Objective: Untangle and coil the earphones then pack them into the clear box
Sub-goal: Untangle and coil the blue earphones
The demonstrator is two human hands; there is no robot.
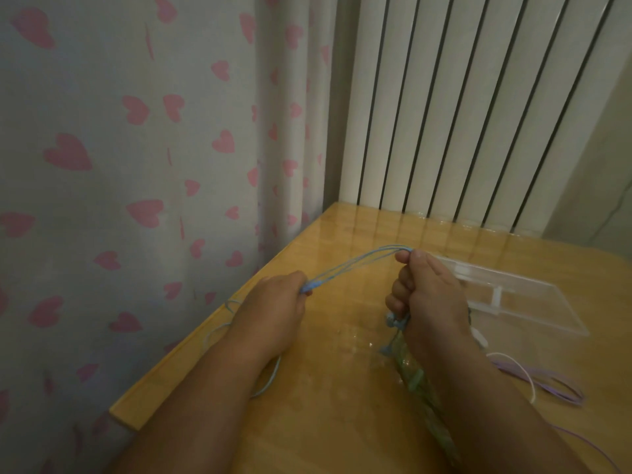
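Note:
Blue earphones (355,265) stretch as several strands between my two hands above the wooden table (342,388). My left hand (273,309) pinches one end of the strands at its fingertips. My right hand (427,295) grips the other end between thumb and fingers, and the blue earbuds (393,323) hang below its palm. More blue cable (270,378) trails under my left forearm to the table's left edge. The clear box (533,302) lies open on the table, behind and to the right of my right hand.
Purple earphones (554,388) and a white cable (513,364) lie on the table right of my right forearm. A greenish cable (417,378) lies under that arm. A heart-patterned curtain (136,165) hangs at the left; a white radiator (461,104) stands behind.

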